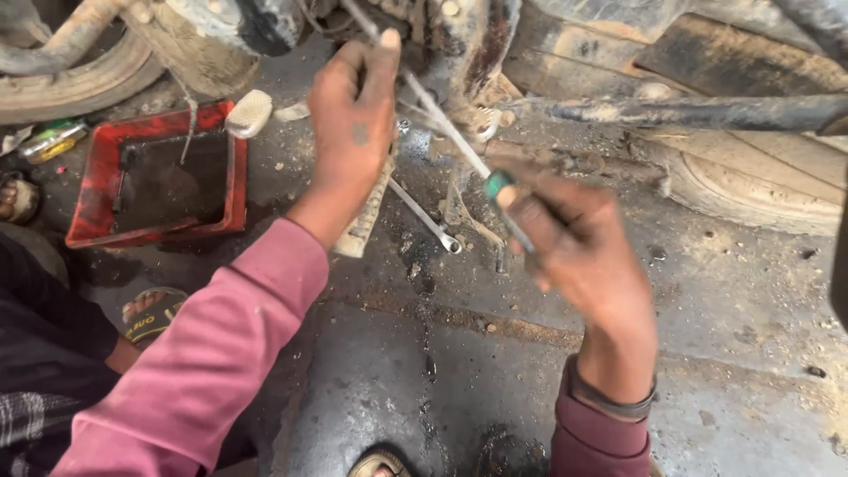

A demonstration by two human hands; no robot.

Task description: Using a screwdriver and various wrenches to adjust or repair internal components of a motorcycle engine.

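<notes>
Head view: your right hand (579, 252) clamps the screwdriver (459, 146); left hand (353, 119) fingers steady its shaft. A greasy grip could let it slip toward the wrench (424, 216).

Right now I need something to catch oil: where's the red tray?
In the head view, the red tray sits on the floor at far left, beside the left hand and below a tyre.

Soft, even daylight is falling across the scene, casting no hard shadows. The floor (751, 291) is looking bright and slightly washed out at right, while the machine's (459, 44) underside at top is sitting in dim shade. The right hand (574, 247) and the screwdriver (442, 119) are smearing with motion blur; the left hand (353, 115) is staying sharper. The edges are bending slightly from wide-angle distortion.
</notes>
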